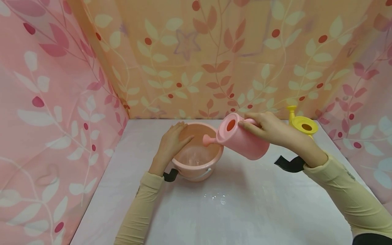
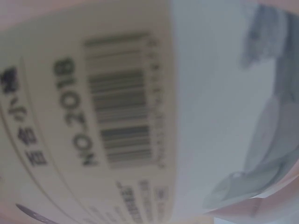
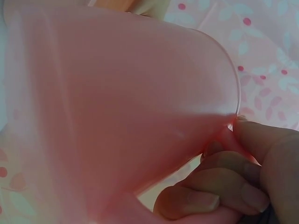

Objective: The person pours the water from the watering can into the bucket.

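Note:
In the head view my left hand [image 1: 171, 143] holds the rim of a pale pink bucket [image 1: 196, 172], its thumb reaching over the inside. The bucket stands upright on the table and has a white handle hanging at its front. A small shiny patch shows at its bottom. My right hand [image 1: 269, 127] grips the handle of a pink watering can [image 1: 248, 144], thumb near its top opening. The can is tilted left, with its spout [image 1: 209, 140] over the bucket. Close up in the left wrist view is a printed barcode label [image 2: 117, 102]. Curled fingers [image 3: 210, 186] wrap the can's handle in the right wrist view.
A yellow watering can [image 1: 303, 125] stands at the back right, partly behind the right forearm. Water drops [image 1: 214, 197] lie on the white table [image 1: 260, 211] in front of the bucket. Leaf-patterned cloth [image 1: 190, 68] walls the back and both sides.

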A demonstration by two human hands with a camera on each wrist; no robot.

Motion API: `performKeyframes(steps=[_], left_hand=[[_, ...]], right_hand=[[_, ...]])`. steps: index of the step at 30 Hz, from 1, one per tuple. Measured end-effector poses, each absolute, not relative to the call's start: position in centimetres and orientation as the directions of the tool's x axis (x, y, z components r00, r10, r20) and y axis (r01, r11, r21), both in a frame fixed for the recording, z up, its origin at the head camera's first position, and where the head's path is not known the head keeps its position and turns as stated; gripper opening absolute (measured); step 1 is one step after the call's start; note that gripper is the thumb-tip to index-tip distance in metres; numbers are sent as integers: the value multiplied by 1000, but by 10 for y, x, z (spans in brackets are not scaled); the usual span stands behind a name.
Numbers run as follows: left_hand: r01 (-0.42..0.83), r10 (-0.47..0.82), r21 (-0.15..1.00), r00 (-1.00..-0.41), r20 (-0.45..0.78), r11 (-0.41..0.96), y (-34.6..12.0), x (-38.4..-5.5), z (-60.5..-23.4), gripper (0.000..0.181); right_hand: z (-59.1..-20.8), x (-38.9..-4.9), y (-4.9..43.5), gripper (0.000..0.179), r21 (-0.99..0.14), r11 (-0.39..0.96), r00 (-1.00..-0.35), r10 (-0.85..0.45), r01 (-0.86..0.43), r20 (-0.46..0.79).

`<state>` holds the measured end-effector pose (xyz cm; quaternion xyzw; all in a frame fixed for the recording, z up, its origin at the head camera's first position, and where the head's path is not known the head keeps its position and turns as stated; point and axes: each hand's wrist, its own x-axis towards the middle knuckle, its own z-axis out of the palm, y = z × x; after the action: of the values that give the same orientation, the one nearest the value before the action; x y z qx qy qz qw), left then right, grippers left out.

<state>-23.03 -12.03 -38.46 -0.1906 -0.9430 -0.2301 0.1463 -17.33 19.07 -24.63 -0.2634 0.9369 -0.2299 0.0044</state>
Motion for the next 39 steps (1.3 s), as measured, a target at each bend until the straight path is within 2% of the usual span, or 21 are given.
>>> performKeyframes(steps=[18,39], left_hand=[[418,286,389,-891,353,821,-120,-230,-385,61],[430,292,381,-882,369,819,-121,-231,-384,58]], right_hand=[[-244,-173,191,29,-414,761,-857,-503,-500,113],[-235,-174,188,31,-431,765,-860,-507,-478,55]])
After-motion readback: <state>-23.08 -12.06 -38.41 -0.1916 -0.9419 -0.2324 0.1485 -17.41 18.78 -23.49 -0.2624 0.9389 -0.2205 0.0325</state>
